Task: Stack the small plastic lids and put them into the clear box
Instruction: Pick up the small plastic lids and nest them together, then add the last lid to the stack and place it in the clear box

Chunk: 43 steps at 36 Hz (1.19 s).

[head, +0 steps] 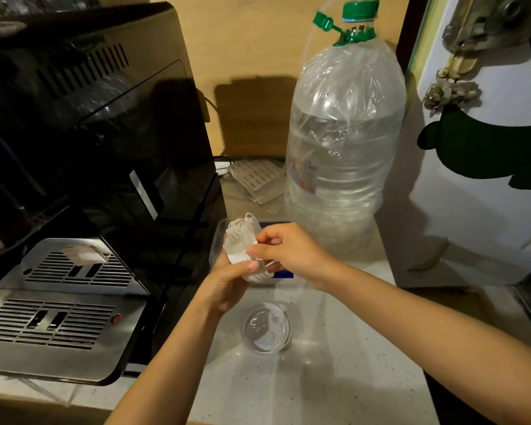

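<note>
A stack of small white plastic lids (242, 240) is held on edge between both hands, just above the clear box (216, 237), which lies on the counter beside the black machine. My left hand (227, 280) grips the stack from below with the thumb across its front. My right hand (285, 250) pinches the stack's right side with thumb and fingers. A separate clear round lid (265, 328) lies flat on the counter, nearer to me than the hands. Most of the box is hidden behind the hands and lids.
A black coffee machine (98, 148) with a steel drip tray (56, 326) fills the left. A large clear water bottle (347, 142) with a green cap stands behind the box. A white fridge door (478, 210) stands at the right. Perforated packets (255, 179) lie at the back.
</note>
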Each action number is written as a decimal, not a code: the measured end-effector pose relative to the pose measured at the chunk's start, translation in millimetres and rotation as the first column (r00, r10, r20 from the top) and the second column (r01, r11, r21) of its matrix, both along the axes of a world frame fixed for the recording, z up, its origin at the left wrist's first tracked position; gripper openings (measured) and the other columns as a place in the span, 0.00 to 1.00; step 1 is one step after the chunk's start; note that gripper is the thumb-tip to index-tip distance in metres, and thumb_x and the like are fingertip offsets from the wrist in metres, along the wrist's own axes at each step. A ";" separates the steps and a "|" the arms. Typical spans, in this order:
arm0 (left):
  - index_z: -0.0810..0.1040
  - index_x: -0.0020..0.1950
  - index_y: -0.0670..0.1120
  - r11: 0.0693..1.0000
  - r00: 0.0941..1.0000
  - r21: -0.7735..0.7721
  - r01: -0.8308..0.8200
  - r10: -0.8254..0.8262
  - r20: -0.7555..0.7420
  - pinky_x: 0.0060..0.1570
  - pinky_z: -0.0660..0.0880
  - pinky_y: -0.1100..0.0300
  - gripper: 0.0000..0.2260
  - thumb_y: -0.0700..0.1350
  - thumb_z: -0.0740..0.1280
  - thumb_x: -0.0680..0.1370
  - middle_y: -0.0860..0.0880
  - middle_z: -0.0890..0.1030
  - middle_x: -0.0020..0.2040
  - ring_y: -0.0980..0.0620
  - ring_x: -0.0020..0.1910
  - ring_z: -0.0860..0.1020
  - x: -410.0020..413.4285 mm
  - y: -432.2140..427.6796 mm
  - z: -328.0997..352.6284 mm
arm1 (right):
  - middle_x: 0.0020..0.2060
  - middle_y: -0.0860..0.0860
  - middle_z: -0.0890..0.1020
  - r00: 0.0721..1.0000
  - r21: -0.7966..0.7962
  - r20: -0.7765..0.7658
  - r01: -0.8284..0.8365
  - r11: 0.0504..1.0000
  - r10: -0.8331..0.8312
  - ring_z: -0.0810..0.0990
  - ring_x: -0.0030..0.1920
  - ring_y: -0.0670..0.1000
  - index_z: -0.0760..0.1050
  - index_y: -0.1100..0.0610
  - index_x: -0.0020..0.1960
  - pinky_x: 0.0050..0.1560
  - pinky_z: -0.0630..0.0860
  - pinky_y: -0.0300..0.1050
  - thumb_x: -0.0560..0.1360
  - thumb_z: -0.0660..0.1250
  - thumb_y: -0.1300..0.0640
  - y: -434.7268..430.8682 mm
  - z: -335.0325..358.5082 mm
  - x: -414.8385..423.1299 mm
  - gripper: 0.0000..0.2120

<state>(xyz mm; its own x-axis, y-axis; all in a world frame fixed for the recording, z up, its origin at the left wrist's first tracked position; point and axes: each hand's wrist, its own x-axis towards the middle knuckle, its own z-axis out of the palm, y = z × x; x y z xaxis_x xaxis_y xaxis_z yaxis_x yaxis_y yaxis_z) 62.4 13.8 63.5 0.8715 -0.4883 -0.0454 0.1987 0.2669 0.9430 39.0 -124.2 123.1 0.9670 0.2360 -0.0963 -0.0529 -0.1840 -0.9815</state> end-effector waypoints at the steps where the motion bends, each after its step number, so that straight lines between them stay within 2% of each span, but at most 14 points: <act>1: 0.61 0.68 0.35 1.000 1.000 0.007 -0.002 0.002 0.001 0.56 0.75 0.48 0.49 0.51 0.80 0.55 0.39 0.75 0.55 0.43 0.55 0.76 0.2 0.9 -0.1 | 0.33 0.54 0.79 1.000 0.000 -0.014 -0.011 1.000 0.011 0.77 0.33 0.47 0.76 0.58 0.38 0.38 0.76 0.38 0.73 0.69 0.61 -0.4 -0.2 1.1 0.05; 4: 0.62 0.67 0.35 1.000 1.000 0.026 -0.005 0.005 0.005 0.53 0.77 0.52 0.48 0.51 0.80 0.55 0.40 0.76 0.54 0.44 0.54 0.77 0.8 3.1 -1.4 | 0.33 0.54 0.79 0.999 -0.020 -0.037 -0.038 0.999 0.037 0.78 0.34 0.48 0.76 0.58 0.38 0.41 0.77 0.41 0.73 0.69 0.61 -1.8 -0.5 3.5 0.05; 8: 0.68 0.64 0.40 0.999 1.000 0.052 0.012 -0.013 0.028 0.52 0.78 0.56 0.42 0.50 0.80 0.55 0.42 0.78 0.53 0.45 0.54 0.78 1.2 3.9 -1.8 | 0.39 0.59 0.79 0.996 -0.066 -0.058 -0.069 0.995 0.065 0.79 0.39 0.54 0.77 0.68 0.47 0.45 0.78 0.46 0.73 0.69 0.61 -4.5 1.4 5.9 0.10; 13: 0.57 0.70 0.39 0.999 0.999 0.054 0.002 -0.004 0.050 0.47 0.78 0.58 0.50 0.49 0.80 0.55 0.41 0.77 0.55 0.46 0.53 0.79 2.4 4.1 0.0 | 0.34 0.56 0.78 0.993 -0.113 -0.060 -0.105 0.988 0.099 0.77 0.37 0.53 0.76 0.61 0.38 0.45 0.78 0.46 0.72 0.69 0.62 -5.7 5.3 7.5 0.05; 18: 0.58 0.70 0.42 0.997 0.998 0.073 0.008 -0.013 0.069 0.45 0.79 0.58 0.45 0.41 0.76 0.57 0.42 0.78 0.52 0.47 0.51 0.81 4.9 4.8 -2.9 | 0.28 0.53 0.76 0.993 -0.144 -0.039 -0.119 0.982 0.115 0.76 0.32 0.47 0.77 0.62 0.38 0.38 0.77 0.39 0.72 0.69 0.61 -6.2 5.5 6.4 0.06; 20: 0.56 0.70 0.38 0.998 0.998 0.064 0.017 -0.021 0.063 0.45 0.79 0.57 0.50 0.43 0.79 0.55 0.40 0.77 0.52 0.46 0.50 0.81 4.9 4.2 -3.0 | 0.30 0.57 0.75 0.993 -0.137 -0.027 -0.118 0.983 0.116 0.76 0.33 0.49 0.77 0.67 0.41 0.38 0.76 0.38 0.72 0.69 0.61 -6.3 3.9 5.6 0.08; 22: 0.57 0.69 0.35 0.999 0.998 0.050 0.017 -0.019 0.056 0.45 0.79 0.58 0.52 0.47 0.81 0.54 0.41 0.79 0.51 0.47 0.49 0.81 3.9 3.3 -1.7 | 0.34 0.60 0.74 0.993 -0.111 -0.019 -0.120 0.987 0.119 0.74 0.36 0.55 0.75 0.73 0.45 0.41 0.75 0.43 0.72 0.69 0.61 -5.9 1.9 4.9 0.13; 24: 0.63 0.66 0.36 0.998 0.998 0.051 0.045 -0.047 0.048 0.45 0.79 0.59 0.47 0.48 0.81 0.54 0.44 0.82 0.48 0.48 0.49 0.81 2.3 3.4 0.4 | 0.34 0.59 0.73 0.992 -0.109 -0.018 -0.125 0.986 0.124 0.73 0.36 0.55 0.75 0.74 0.46 0.41 0.73 0.43 0.72 0.70 0.60 -5.7 0.8 4.5 0.15; 27: 0.76 0.55 0.44 0.993 0.993 0.069 0.094 -0.098 0.060 0.45 0.79 0.61 0.32 0.49 0.81 0.55 0.48 0.85 0.45 0.50 0.47 0.82 0.8 2.4 2.8 | 0.30 0.54 0.75 0.987 -0.127 -0.032 -0.158 0.979 0.155 0.75 0.29 0.43 0.76 0.69 0.45 0.33 0.73 0.30 0.71 0.70 0.60 -7.1 0.5 6.0 0.11; 30: 0.78 0.53 0.46 0.988 0.988 0.061 0.142 -0.146 0.059 0.45 0.78 0.62 0.28 0.49 0.80 0.55 0.49 0.85 0.46 0.52 0.48 0.82 -1.0 0.2 4.8 | 0.34 0.53 0.78 0.977 -0.107 -0.079 -0.206 0.973 0.198 0.77 0.32 0.42 0.75 0.71 0.50 0.33 0.75 0.27 0.72 0.69 0.62 -8.5 -0.8 7.9 0.13; 32: 0.74 0.56 0.43 0.987 0.987 0.056 0.151 -0.154 0.044 0.46 0.78 0.62 0.32 0.49 0.80 0.55 0.49 0.85 0.47 0.52 0.49 0.82 -1.2 -0.1 3.7 | 0.39 0.56 0.79 0.970 -0.092 -0.108 -0.227 0.970 0.217 0.79 0.36 0.45 0.74 0.72 0.53 0.37 0.77 0.29 0.72 0.68 0.62 -8.1 -1.3 8.1 0.14; 34: 0.75 0.56 0.43 0.987 0.988 0.054 0.151 -0.153 0.035 0.46 0.78 0.61 0.32 0.49 0.80 0.55 0.48 0.85 0.47 0.51 0.49 0.81 -0.5 1.1 0.2 | 0.44 0.59 0.79 0.963 -0.086 -0.137 -0.244 0.966 0.231 0.79 0.41 0.49 0.73 0.72 0.54 0.40 0.78 0.32 0.73 0.68 0.62 -7.1 -2.7 8.8 0.15; 38: 0.73 0.58 0.43 0.985 0.987 0.060 0.162 -0.163 0.016 0.49 0.78 0.58 0.34 0.48 0.80 0.56 0.47 0.83 0.49 0.48 0.51 0.80 0.4 5.3 -6.0 | 0.44 0.59 0.79 0.948 -0.074 -0.191 -0.273 0.959 0.255 0.80 0.44 0.53 0.73 0.69 0.55 0.44 0.79 0.37 0.73 0.67 0.62 -4.2 -6.0 8.5 0.14; 43: 0.72 0.57 0.42 0.986 0.987 0.048 0.158 -0.159 0.006 0.45 0.79 0.60 0.35 0.49 0.80 0.55 0.48 0.84 0.46 0.50 0.48 0.82 -2.7 10.0 -8.6 | 0.52 0.68 0.79 0.940 -0.091 -0.198 -0.301 0.949 0.278 0.80 0.47 0.55 0.72 0.69 0.58 0.48 0.79 0.41 0.74 0.67 0.62 0.4 -9.9 9.0 0.16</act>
